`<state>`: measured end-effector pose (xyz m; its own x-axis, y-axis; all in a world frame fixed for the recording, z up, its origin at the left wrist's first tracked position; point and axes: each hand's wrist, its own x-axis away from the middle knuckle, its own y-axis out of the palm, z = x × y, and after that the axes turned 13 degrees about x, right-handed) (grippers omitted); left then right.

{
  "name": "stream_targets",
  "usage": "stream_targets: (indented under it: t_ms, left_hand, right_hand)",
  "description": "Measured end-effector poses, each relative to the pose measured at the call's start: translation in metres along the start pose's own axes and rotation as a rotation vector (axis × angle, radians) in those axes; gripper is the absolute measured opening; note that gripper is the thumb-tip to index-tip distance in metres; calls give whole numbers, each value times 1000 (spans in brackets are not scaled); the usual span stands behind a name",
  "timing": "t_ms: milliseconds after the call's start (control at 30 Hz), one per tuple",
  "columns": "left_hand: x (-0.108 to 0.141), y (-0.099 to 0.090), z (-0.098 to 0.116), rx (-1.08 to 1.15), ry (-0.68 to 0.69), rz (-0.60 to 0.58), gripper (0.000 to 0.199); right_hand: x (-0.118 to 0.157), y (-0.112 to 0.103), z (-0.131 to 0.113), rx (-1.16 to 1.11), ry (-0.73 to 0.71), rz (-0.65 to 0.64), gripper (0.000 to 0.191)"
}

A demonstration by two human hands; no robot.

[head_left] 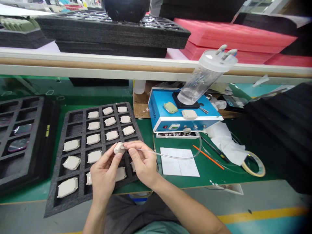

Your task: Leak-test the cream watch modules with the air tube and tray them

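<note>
Between thumb and fingers, my left hand holds a small beige casing above the foam tray. My right hand pinches the end of a clear tube, which touches the side of the casing. The tube curves back to the front of a blue machine. Beneath my hands lies a black foam tray with several beige casings in its compartments. On top of the machine rest a greenish casing, another beige casing and a tilted clear cylinder.
White paper, an orange stick, crumpled tissue and a tape roll lie right of my hands. Stacked black trays stand at left. A shelf edge crosses behind, carrying black and red foam.
</note>
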<state>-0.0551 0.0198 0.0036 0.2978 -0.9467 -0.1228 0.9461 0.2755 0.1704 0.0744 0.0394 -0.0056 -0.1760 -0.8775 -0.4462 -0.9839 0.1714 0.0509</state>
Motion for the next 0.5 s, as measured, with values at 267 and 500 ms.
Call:
stream_targets:
  t_ms: [267,500]
  left_hand:
    - [-1,1,-1,12,-11,10,42]
    - [-1,0,-2,11,-3,-8,41]
  right_hand:
    - [0,0,1,33,11,0,14]
    - [0,0,1,24,8,5,14]
